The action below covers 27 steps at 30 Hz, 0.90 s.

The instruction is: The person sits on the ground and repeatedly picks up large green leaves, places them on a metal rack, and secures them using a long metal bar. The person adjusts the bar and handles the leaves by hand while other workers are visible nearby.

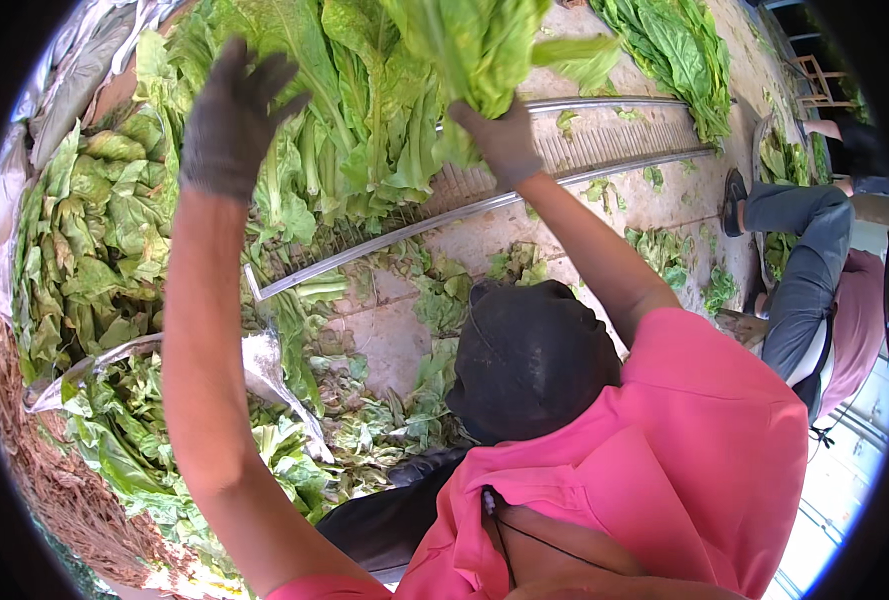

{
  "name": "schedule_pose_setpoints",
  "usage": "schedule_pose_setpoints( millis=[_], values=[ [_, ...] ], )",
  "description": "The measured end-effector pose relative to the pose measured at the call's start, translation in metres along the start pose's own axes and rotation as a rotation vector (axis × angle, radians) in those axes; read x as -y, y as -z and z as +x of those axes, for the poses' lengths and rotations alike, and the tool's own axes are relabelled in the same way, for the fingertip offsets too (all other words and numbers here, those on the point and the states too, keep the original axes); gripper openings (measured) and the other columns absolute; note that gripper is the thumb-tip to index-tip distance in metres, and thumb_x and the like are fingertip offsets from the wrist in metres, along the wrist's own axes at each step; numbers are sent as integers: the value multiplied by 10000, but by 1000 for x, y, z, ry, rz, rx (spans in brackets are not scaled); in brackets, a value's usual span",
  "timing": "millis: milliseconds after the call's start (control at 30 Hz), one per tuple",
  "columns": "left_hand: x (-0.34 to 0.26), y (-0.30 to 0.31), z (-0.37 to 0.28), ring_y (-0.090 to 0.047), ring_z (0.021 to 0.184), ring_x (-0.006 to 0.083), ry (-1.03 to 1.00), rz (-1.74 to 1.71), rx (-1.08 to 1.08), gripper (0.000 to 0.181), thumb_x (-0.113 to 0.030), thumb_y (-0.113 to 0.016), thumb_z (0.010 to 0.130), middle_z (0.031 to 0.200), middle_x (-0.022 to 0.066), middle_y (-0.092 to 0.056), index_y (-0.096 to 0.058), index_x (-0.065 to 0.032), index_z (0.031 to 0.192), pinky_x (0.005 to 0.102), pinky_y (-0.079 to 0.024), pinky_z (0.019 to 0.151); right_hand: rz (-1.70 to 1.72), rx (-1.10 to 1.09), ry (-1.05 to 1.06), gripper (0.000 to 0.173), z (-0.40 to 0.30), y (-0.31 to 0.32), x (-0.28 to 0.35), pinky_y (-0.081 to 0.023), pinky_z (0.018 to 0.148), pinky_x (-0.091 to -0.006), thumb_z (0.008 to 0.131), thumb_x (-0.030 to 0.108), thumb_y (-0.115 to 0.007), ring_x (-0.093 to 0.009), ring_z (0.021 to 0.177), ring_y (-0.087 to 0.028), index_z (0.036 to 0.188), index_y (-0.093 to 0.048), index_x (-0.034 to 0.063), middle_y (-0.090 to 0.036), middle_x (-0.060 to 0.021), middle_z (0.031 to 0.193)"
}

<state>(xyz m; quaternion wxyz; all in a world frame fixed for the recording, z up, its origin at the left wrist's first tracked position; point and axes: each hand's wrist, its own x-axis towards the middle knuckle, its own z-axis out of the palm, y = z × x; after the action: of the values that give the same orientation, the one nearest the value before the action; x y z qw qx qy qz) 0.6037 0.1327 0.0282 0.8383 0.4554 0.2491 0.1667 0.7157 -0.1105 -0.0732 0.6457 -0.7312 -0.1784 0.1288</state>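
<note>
My right hand [501, 142], in a dark knit glove, grips a bunch of large yellow-green leaves [482, 56] near its lower end. The leaves look like tobacco. My left hand [238, 124], gloved alike, is raised with fingers spread at the left side of a thick layer of leaves [362, 127] and holds nothing. Whether its fingertips touch the leaves, I cannot tell. That layer lies with its stalk ends towards me, across one end of a long metal frame [384, 238]. Rows of thin metal tines [602, 150] run along the frame. Leaves hide its far left part.
More leaves are heaped at the left [107, 225], above a cloth-edged bundle [126, 442]. Another leaf pile [677, 64] lies across the frame's far end. Scraps litter the concrete floor [392, 337]. A co-worker's bent leg [804, 225] is at the right.
</note>
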Motion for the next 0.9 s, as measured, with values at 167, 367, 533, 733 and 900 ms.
schedule_pose_setpoints(
  millis=[167, 367, 533, 733, 900],
  values=[
    [60, 107, -52, -531, 1062, 272, 96, 139, -417, 432, -284, -458, 901, 1206, 167, -503, -433, -11, 1235, 453, -471, 869, -480, 32, -350, 534, 38, -23, -124, -482, 769, -329, 683, 245, -675, -281, 866, -616, 1104, -498, -33, -630, -192, 946],
    [82, 226, -102, -604, 891, 194, 3, 246, -788, 315, -203, -601, 844, 1017, 80, -611, -524, -75, 1122, 335, -499, 687, -489, 22, -289, 535, 36, -38, -130, -478, 745, -386, 697, 258, -646, -336, 846, -619, 1130, -482, -10, -628, -219, 914],
    [105, 311, -110, -571, 882, 169, -107, 461, -926, 294, -107, -594, 835, 1017, 74, -604, -533, -40, 1115, 306, -462, 767, -744, 17, -340, 598, 38, -57, -108, -453, 799, -406, 726, 358, -605, -393, 961, -569, 1156, -457, -32, -595, -272, 994],
    [108, 341, -85, -465, 1140, 346, -121, 1243, -897, 514, -159, -607, 784, 1229, 203, -496, -442, -7, 1246, 372, -370, 950, -803, 8, -377, 658, 37, -51, -122, -432, 845, -419, 740, 435, -583, -419, 1024, -527, 1192, -429, -17, -562, -286, 1062],
    [111, 340, -52, -499, 1092, 349, 107, 1268, -914, 566, -244, -626, 784, 1198, 230, -509, -425, -15, 1261, 367, -380, 923, -832, 6, -348, 631, 36, -54, -125, -438, 832, -422, 766, 438, -565, -415, 1017, -527, 1202, -428, 2, -565, -271, 1066]
  ],
)
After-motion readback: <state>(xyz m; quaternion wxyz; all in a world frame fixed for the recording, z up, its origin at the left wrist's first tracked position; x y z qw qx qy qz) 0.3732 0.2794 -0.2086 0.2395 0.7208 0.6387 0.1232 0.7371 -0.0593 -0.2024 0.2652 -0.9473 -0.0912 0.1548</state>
